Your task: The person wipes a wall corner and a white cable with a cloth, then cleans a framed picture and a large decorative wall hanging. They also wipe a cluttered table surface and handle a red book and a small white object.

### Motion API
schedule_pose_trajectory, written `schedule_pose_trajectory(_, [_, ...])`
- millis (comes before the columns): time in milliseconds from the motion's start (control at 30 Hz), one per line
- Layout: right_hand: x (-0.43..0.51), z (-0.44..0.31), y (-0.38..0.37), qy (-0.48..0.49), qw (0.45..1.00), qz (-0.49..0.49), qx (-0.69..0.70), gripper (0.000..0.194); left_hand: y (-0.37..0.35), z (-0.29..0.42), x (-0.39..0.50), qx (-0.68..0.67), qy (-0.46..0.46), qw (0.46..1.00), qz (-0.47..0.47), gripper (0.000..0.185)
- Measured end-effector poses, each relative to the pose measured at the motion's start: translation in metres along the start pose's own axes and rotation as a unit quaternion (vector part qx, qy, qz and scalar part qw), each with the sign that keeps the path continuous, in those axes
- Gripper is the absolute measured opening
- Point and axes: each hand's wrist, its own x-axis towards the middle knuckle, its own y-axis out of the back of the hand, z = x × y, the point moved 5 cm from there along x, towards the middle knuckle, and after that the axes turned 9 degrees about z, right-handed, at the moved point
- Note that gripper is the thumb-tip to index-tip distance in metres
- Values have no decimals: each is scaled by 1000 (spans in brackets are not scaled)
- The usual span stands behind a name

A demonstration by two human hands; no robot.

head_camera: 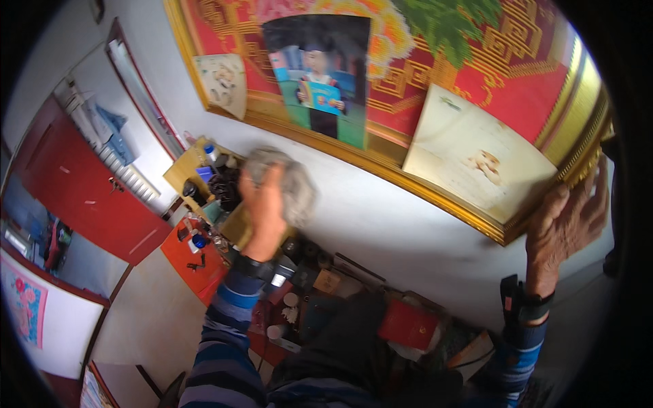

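Note:
My left hand (265, 209) presses around a crumpled grey cloth (293, 186), blurred, in front of the white wall below a large picture. The picture's ornate gold frame (438, 204) surrounds a red panel with flowers and gold patterns. At the frame's lower right corner, my right hand (569, 224) lies with its fingers stretched along the side edge. Tucked into the frame's lower edge are a photo of a person holding a blue folder (321, 92), a pale sheet with a small animal picture (474, 158) and a smaller sheet (223, 84) at the left.
Beneath the frame, a cluttered surface holds a red booklet (409, 324), a small brown box (326, 281) and several bottles. An orange-red tabletop (196, 260) with small items stands to the left, near a wooden shelf (186, 171). Farther left is a red door (86, 178).

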Motion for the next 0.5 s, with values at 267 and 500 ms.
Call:
schedule_pose_trajectory(267, [-2,-4,1,-46,999,-12,-8,60,-45,-15,21,-27,-39,999,4,49])
schedule_pose_trajectory(500, [-1,-4,0,-42,999,-8,-3,62,-105,-28,-144,-104,103,970,-194,54])
